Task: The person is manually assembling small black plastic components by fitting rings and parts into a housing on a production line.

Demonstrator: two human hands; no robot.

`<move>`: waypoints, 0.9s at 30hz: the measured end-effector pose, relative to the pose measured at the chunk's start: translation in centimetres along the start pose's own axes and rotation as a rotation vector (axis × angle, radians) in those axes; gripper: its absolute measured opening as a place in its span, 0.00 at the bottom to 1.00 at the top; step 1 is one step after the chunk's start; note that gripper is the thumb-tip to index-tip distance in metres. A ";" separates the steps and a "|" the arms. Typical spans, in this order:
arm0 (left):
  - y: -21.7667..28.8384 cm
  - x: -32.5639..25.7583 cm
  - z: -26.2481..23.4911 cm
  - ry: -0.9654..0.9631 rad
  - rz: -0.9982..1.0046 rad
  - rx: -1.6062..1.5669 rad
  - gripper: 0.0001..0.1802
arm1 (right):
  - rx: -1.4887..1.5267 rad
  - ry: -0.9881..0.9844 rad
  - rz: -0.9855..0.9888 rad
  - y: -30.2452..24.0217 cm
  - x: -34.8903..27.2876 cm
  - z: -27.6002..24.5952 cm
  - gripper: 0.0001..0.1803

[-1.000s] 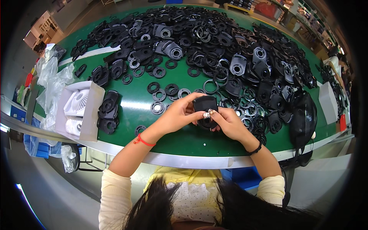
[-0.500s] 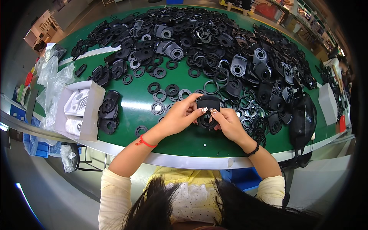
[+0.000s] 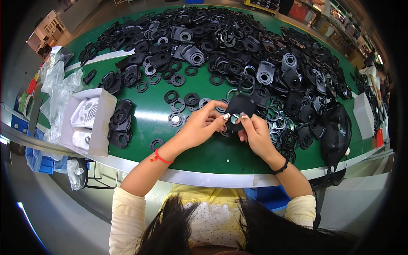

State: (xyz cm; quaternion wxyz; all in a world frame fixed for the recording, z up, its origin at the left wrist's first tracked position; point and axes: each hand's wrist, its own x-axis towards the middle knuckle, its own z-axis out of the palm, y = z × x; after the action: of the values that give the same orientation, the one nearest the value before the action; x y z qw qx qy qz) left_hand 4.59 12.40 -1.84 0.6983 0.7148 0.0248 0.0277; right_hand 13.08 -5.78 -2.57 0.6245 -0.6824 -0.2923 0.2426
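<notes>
A black plastic part, with a flat rectangular top and a round ring-like lower end, is held tilted above the table's near middle. It is slightly blurred. My right hand grips its lower right side, the thumb on its face and the other fingers curled beneath. Along its left edge, my left hand pinches it with thumb and forefinger. Part of the ring end is hidden behind my fingers. Flat black rings with small holes lie on the green table just left of my hands.
A large heap of similar black parts covers the far table. Thin rings lie to the right, beside a black mesh bag. At left stand a white box holding a white fan, and clear plastic bags.
The black part has swung up and tilted to the right between my hands. My right hand has shifted slightly right, and its fingers have spread a little.
</notes>
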 end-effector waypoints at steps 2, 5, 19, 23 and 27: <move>-0.4 0.1 -0.2 -0.038 -0.001 -0.059 0.13 | 0.011 0.004 -0.016 0.0 0.2 -0.2 0.15; -0.6 0.1 -0.3 -0.017 0.047 -0.041 0.10 | -0.012 -0.031 -0.003 -0.1 0.3 0.1 0.16; -0.2 0.0 -0.1 0.138 0.040 0.166 0.09 | -0.086 -0.238 0.065 0.0 -0.2 0.9 0.13; -0.5 0.2 -0.8 0.039 -0.070 0.117 0.10 | -0.096 -0.317 0.118 -0.5 0.2 0.0 0.17; -0.5 -0.2 -0.8 0.101 0.062 0.452 0.10 | -0.184 -0.528 0.416 -2.2 0.9 -1.1 0.23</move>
State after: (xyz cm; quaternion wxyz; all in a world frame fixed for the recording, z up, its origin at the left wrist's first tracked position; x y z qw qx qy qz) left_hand 4.29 13.20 -2.30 0.5173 0.8511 0.0433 0.0784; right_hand 14.28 -5.84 -0.27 0.4004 -0.6944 -0.3192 0.5056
